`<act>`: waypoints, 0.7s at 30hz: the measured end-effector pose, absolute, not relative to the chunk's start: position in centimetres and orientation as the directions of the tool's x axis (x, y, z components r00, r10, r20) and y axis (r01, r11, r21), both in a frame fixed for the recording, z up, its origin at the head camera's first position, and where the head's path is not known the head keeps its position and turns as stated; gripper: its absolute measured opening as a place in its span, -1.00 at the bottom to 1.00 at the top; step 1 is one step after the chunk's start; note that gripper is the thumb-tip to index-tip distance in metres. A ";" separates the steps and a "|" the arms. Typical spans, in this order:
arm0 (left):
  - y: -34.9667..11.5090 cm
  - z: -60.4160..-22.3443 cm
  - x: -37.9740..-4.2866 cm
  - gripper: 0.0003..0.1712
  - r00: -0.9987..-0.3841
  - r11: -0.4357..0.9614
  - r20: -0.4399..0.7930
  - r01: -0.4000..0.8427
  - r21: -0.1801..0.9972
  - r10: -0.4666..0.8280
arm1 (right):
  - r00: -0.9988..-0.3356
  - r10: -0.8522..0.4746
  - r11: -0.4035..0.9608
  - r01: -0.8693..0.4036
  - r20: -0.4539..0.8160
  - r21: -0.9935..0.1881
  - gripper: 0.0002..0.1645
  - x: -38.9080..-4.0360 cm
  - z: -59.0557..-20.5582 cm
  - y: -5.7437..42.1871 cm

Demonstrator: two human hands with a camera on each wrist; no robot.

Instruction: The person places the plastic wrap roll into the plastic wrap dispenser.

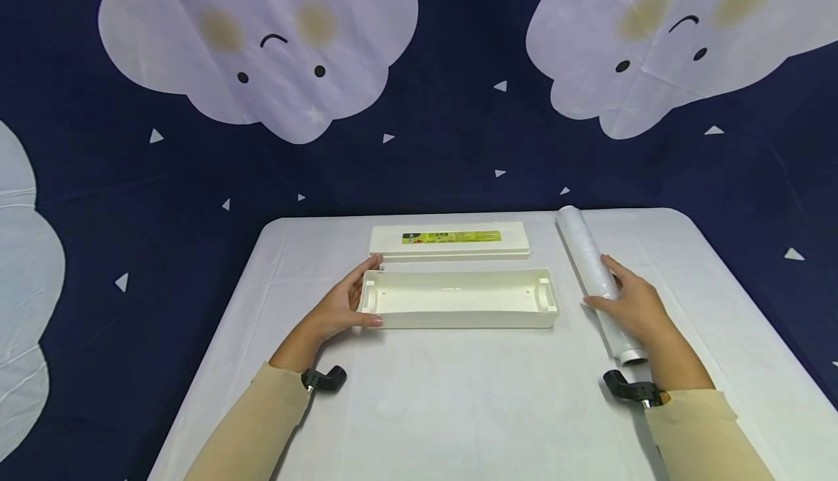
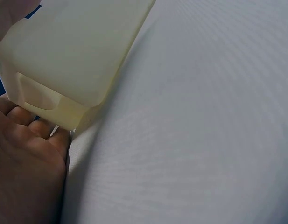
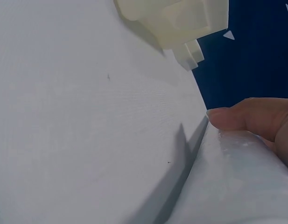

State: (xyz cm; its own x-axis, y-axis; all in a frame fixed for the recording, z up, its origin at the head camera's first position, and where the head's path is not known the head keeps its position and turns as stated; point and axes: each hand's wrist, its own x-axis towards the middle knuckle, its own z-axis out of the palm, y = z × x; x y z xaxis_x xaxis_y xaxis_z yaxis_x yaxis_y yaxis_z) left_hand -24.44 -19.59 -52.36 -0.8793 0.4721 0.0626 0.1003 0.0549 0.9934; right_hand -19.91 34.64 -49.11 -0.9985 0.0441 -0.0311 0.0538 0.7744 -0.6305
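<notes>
An off-white plastic-wrap dispenser box [image 1: 458, 319], long and uncovered, lies on the table with its hollow side up. My left hand [image 1: 334, 308] grips its left end, thumb along the near side and fingers round the far corner. In the left wrist view the palm sits beside the end wall of the box [image 2: 55, 100]. At the right, a roll of plastic wrap [image 1: 589, 259] lies slanted on the table. My right hand [image 1: 635, 306] holds the roll around its middle, the thumb on its left side. The right wrist view shows the thumb over the roll [image 3: 237, 182].
Behind the box lies its flat lid [image 1: 452, 248] with a yellow-green label [image 1: 452, 236]. A white cloth covers the table [image 1: 458, 401]. A dark blue curtain [image 1: 452, 161] with cloud prints hangs beyond the far edge.
</notes>
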 end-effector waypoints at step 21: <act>-19.6 -52.3 -24.3 0.48 -0.877 0.039 0.058 0.087 0.995 0.477 | -0.995 0.088 0.681 0.087 -0.037 -0.727 0.19 -19.3 -48.3 34.7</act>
State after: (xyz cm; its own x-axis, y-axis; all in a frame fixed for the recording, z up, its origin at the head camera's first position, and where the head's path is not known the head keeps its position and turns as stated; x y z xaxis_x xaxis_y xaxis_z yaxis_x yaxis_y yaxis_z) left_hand -24.33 -19.65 -52.28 -0.8771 0.4767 0.0583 0.0874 0.0390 0.9954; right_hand -19.27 34.67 -48.26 -0.9955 0.0876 -0.0373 0.0872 0.6807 -0.7274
